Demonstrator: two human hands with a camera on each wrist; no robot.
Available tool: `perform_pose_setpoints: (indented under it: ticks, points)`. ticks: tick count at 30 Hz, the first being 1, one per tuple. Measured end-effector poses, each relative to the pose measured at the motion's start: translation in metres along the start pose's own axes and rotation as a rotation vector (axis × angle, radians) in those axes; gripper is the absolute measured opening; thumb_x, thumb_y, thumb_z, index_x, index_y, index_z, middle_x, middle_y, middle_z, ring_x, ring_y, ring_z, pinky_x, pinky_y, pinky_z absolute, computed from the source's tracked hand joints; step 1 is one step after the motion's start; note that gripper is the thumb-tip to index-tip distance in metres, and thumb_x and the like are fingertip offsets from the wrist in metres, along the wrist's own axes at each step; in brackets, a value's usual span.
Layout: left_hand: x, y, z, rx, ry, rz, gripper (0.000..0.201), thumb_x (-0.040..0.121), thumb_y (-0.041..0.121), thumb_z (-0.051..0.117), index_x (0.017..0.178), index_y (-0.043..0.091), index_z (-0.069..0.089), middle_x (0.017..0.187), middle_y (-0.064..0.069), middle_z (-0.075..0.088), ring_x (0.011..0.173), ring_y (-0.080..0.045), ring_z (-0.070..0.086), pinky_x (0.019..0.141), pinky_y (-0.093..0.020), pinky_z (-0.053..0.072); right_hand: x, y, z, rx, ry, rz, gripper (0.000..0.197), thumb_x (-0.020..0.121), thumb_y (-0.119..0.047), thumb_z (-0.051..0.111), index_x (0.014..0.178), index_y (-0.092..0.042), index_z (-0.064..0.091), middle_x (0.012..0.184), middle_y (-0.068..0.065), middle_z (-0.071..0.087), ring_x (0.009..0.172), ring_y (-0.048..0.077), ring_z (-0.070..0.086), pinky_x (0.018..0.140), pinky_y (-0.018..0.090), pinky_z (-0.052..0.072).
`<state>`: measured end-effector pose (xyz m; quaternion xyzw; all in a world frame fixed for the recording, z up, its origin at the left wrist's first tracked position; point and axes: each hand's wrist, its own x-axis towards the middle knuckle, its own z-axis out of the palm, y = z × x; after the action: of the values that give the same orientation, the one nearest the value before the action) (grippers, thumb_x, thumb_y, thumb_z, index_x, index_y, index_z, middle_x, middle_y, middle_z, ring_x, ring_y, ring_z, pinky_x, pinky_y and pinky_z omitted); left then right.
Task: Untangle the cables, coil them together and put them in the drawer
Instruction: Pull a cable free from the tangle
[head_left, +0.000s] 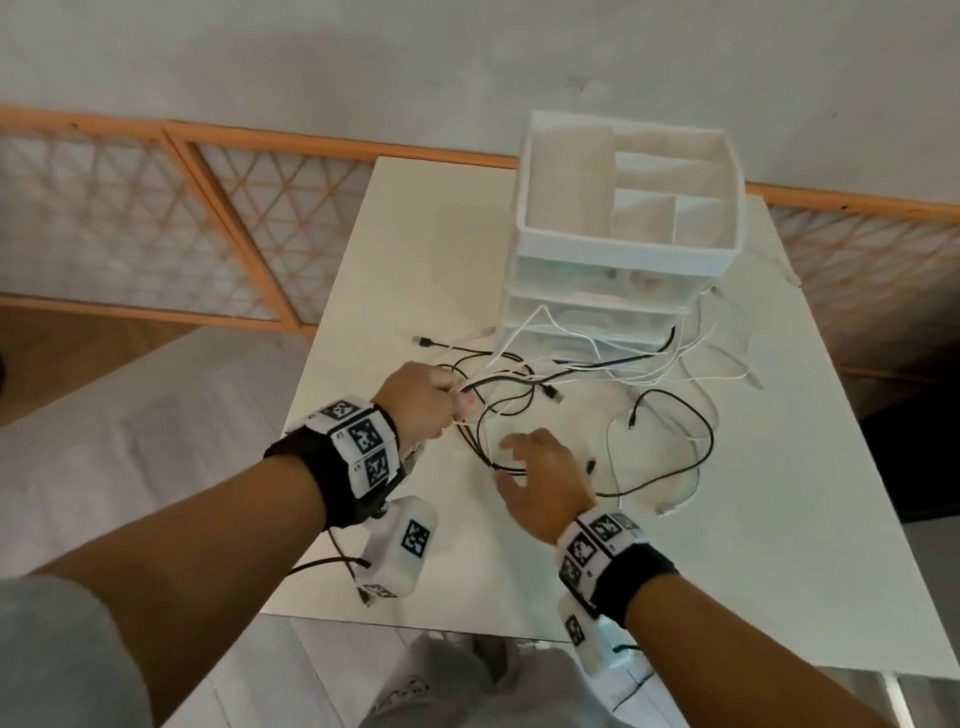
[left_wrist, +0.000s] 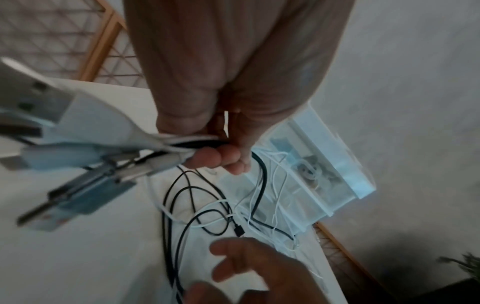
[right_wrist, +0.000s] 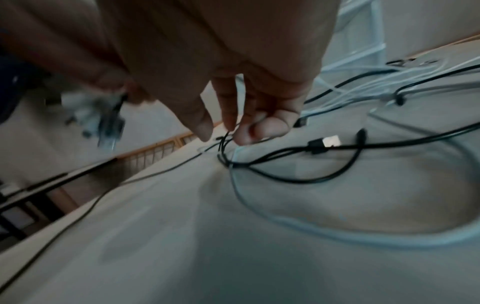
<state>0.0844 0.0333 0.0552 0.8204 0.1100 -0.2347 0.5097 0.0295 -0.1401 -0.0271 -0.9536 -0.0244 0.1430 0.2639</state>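
Cables (head_left: 571, 374): tangled mid-desk, before the drawer unit (head_left: 618, 249). Your left hand (head_left: 421, 400) grips the gathered plug ends; your right hand (head_left: 540, 478) hovers loosely spread, holding nothing. Draw strands singly.

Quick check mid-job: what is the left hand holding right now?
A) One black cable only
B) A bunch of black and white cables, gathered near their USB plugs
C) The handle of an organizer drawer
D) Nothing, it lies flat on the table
B: in the left wrist view the left hand has its fingers curled round a bunch of black and white cables, with several USB plugs sticking out beside it.
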Motion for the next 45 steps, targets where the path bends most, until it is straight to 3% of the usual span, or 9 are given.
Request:
perform_pose_setpoints:
  ticks: [3, 9, 16, 21, 25, 30, 35, 40, 45]
  points:
    - [-0.005, 0.011, -0.001, 0.028, -0.035, 0.060, 0.023, 0.091, 0.016, 0.062, 0.070, 0.009, 0.058, 0.068, -0.010, 0.049, 0.061, -0.022, 0.041, 0.058, -0.030, 0.035, 0.013, -0.021, 0.012, -0.063, -0.076, 0.106, 0.050, 0.093, -0.049, 0.058, 0.136, -0.026, 0.050, 0.131, 0.005, 0.047, 0.112, 0.031, 0.059, 0.094, 0.044, 0.050]
    - [-0.010, 0.022, -0.015, 0.067, 0.021, 0.115, 0.030, 0.091, 0.023, 0.064, 0.070, 0.004, 0.056, 0.050, 0.003, 0.039, 0.049, -0.016, 0.035, 0.055, -0.028, 0.029, 0.019, -0.025, -0.017, -0.031, 0.108, 0.131, 0.013, 0.091, -0.030, 0.054, 0.090, -0.023, 0.064, 0.099, -0.001, 0.066, 0.088, 0.026, 0.063, 0.072, 0.032, 0.048]
    - [-0.011, 0.026, -0.009, 0.011, -0.039, 0.105, 0.042, 0.082, 0.028, 0.065, 0.094, -0.012, 0.060, 0.066, -0.011, 0.042, 0.055, -0.022, 0.039, 0.060, -0.035, 0.034, 0.025, -0.028, 0.012, -0.194, -0.342, -0.004, 0.049, 0.095, -0.038, 0.056, 0.142, -0.037, 0.046, 0.158, -0.006, 0.029, 0.139, 0.024, 0.042, 0.112, 0.042, 0.039]
    - [-0.008, 0.021, -0.006, -0.007, 0.003, 0.114, 0.025, 0.092, 0.017, 0.059, 0.094, -0.008, 0.065, 0.073, -0.013, 0.065, 0.063, -0.025, 0.049, 0.056, -0.032, 0.040, 0.025, -0.022, -0.003, 0.030, 0.010, 0.033, 0.014, 0.089, -0.019, 0.059, 0.096, -0.023, 0.070, 0.105, -0.003, 0.071, 0.091, 0.018, 0.066, 0.084, 0.034, 0.055]
    - [-0.011, 0.031, -0.007, -0.114, 0.024, 0.203, 0.022, 0.095, 0.024, 0.060, 0.101, 0.004, 0.067, 0.081, -0.016, 0.066, 0.064, -0.021, 0.051, 0.054, -0.029, 0.039, 0.011, -0.027, -0.064, 0.197, 0.071, -0.243, 0.028, 0.085, -0.004, 0.062, 0.102, -0.025, 0.059, 0.080, -0.011, 0.065, 0.052, -0.001, 0.050, 0.062, 0.019, 0.044]
    - [-0.016, 0.066, 0.011, -0.329, -0.144, 0.397, 0.013, 0.104, 0.021, 0.047, 0.102, 0.015, 0.058, 0.086, -0.011, 0.066, 0.055, -0.010, 0.042, 0.049, -0.021, 0.034, -0.001, -0.048, -0.168, 0.378, 0.336, -0.378, 0.032, 0.085, 0.009, 0.053, 0.101, -0.018, 0.059, 0.086, 0.000, 0.065, 0.059, 0.014, 0.064, 0.062, 0.024, 0.053]
    - [-0.007, 0.073, 0.023, -0.273, -0.196, 0.387, 0.020, 0.105, 0.021, 0.043, 0.097, 0.010, 0.059, 0.070, 0.003, 0.051, 0.054, -0.009, 0.038, 0.050, -0.022, 0.033, 0.008, -0.031, -0.237, 0.398, 0.627, -0.275, 0.023, 0.088, -0.013, 0.064, 0.092, -0.034, 0.069, 0.082, -0.011, 0.069, 0.066, 0.011, 0.068, 0.068, 0.032, 0.058]
    - [0.003, 0.065, 0.011, -0.031, -0.125, 0.272, 0.019, 0.098, 0.024, 0.057, 0.084, 0.011, 0.054, 0.062, -0.001, 0.043, 0.054, -0.014, 0.036, 0.051, -0.026, 0.034, 0.004, -0.005, -0.281, 0.331, 0.997, -0.176, 0.016, 0.093, -0.023, 0.061, 0.097, -0.014, 0.074, 0.075, -0.011, 0.064, 0.063, -0.003, 0.058, 0.064, 0.016, 0.049]
    - [0.012, 0.068, -0.013, -0.141, 0.092, 0.068, 0.010, 0.093, 0.001, 0.054, 0.084, 0.004, 0.054, 0.079, -0.012, 0.050, 0.053, -0.016, 0.036, 0.046, -0.024, 0.031, 0.001, 0.028, -0.283, 0.026, 0.720, -0.061, 0.020, 0.089, -0.015, 0.062, 0.090, -0.028, 0.077, 0.100, -0.007, 0.055, 0.084, 0.010, 0.057, 0.074, 0.019, 0.039]
